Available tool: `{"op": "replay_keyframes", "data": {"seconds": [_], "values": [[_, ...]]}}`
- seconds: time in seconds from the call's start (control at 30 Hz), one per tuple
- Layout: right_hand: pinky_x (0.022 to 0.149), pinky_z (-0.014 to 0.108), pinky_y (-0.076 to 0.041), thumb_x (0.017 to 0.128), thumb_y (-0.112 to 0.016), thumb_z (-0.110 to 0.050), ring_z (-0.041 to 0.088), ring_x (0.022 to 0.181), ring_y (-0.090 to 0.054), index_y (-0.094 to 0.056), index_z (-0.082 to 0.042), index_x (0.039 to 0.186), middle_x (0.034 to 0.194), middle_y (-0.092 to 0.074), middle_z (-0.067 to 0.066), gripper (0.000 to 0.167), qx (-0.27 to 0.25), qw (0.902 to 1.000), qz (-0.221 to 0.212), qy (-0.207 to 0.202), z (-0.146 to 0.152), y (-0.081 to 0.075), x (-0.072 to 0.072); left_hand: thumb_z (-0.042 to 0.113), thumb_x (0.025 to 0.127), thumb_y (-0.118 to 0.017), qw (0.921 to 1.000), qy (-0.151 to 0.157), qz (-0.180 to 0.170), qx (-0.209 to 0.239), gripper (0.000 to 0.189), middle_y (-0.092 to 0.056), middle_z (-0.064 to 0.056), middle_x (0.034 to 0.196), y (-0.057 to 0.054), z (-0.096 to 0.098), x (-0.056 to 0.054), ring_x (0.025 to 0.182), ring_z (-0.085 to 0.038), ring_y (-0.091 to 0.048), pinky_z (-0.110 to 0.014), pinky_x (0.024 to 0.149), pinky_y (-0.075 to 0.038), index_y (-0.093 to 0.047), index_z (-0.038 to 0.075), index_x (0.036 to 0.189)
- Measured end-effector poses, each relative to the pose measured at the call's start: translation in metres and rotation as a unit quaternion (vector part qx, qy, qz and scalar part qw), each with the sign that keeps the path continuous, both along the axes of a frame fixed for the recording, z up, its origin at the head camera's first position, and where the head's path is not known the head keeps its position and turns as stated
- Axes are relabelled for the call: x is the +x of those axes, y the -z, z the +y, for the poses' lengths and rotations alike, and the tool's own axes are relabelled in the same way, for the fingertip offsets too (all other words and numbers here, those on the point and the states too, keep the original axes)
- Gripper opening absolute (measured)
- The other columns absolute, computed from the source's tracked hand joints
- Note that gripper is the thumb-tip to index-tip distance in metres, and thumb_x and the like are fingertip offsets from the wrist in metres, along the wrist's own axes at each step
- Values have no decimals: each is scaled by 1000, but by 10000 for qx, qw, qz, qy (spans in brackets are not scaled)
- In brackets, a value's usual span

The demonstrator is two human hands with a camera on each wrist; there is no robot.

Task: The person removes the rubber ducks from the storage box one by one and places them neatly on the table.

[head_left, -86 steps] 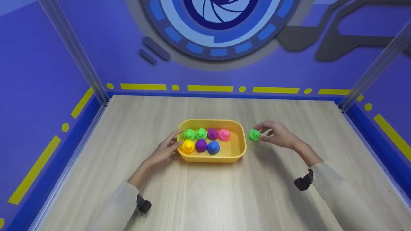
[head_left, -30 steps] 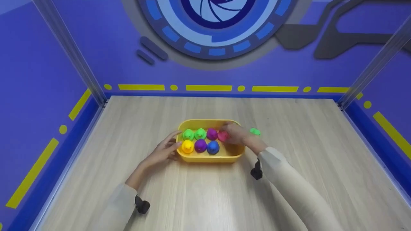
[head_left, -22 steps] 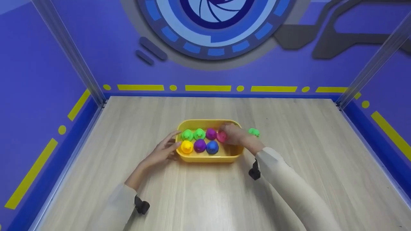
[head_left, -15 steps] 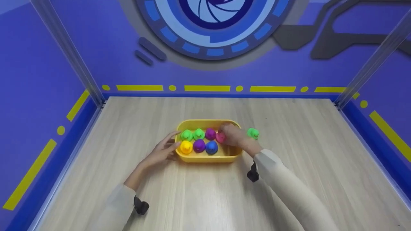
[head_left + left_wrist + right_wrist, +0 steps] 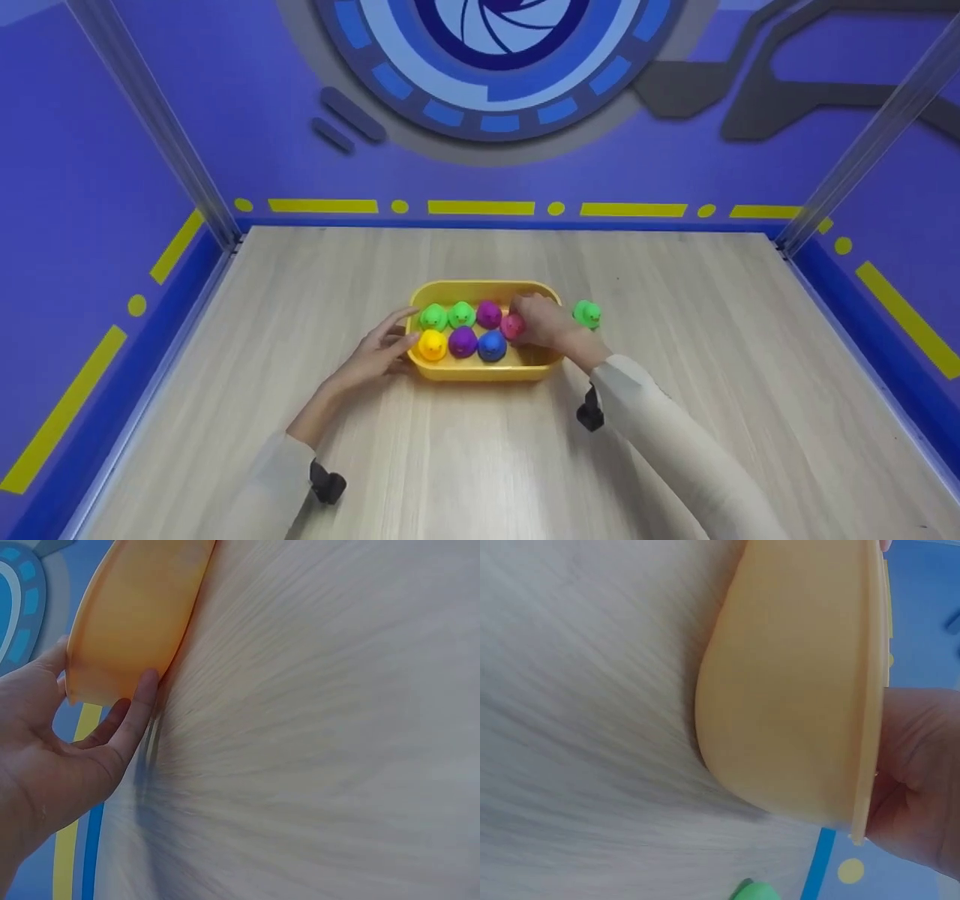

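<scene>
A yellow tray (image 5: 487, 373) stands on the table. Two green rubber ducks (image 5: 433, 317), a pink one (image 5: 512, 327), two purple ones (image 5: 463, 343), a blue one (image 5: 492, 346) and a yellow one (image 5: 433, 346) sit inside it. My left hand (image 5: 379, 352) holds the tray's left end, fingertips and thumb against wall and rim. My right hand (image 5: 546, 321) reaches over the right rim and pinches the pink duck; its fingertips are mostly hidden. In the right wrist view the tray wall hides those fingers. Another green duck (image 5: 588, 314) stands outside, just right of the tray.
The wooden table (image 5: 450, 450) runs back to a blue-purple back wall (image 5: 480, 176) with yellow dashes. Side walls rise at left (image 5: 82, 247) and right (image 5: 900, 247). My right forearm passes close in front of the loose green duck.
My right hand has left the green duck beside the tray and moved left into the tray, onto the pink duck. The pink duck has shifted slightly toward me. My left hand stays at the tray.
</scene>
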State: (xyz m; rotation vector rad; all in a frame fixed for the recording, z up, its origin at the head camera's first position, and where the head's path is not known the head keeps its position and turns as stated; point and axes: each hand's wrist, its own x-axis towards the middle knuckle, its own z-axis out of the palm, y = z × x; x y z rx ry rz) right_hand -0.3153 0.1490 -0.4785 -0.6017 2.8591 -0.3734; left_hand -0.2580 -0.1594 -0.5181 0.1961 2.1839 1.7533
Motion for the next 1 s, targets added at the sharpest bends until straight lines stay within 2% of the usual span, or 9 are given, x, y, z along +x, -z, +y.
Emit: {"op": "replay_keyframes", "data": {"seconds": [0.37,0.53,0.8,1.0], "values": [[86,38,-60,83,-83,-10,22,83,-64,-70,2,109,99,-75,14,31,-160,9994,40,-300,7,-4,0,35,105,-59,9999,-69,-95,63,58,-45,-22,140,0,2,0,106,-29,-67,-44,94,-61,-38,27,157],[92,40,-60,84,-84,-12,25,91,-67,-70,1,113,104,-75,14,34,-395,9989,39,-253,8,-8,2,33,105,-59,9998,-103,-150,59,57,-45,-21,141,-1,2,-2,107,-29,-67,-43,93,-62,-38,28,157],[98,42,-59,87,-82,-9,27,103,-66,-68,-1,119,112,-72,14,36,-969,9951,-175,-47,9,-21,8,36,104,-60,10000,-53,37,-45,60,-48,-22,138,-3,-2,-1,109,-29,-67,-45,96,-60,-37,24,158],[94,42,-61,86,-81,-6,30,108,-65,-65,0,122,117,-69,16,40,-1181,9929,117,-82,19,-31,18,38,103,-61,10000,-54,-74,39,62,-46,-23,140,-2,-1,0,111,-31,-66,-45,98,-60,-37,25,158]]}}
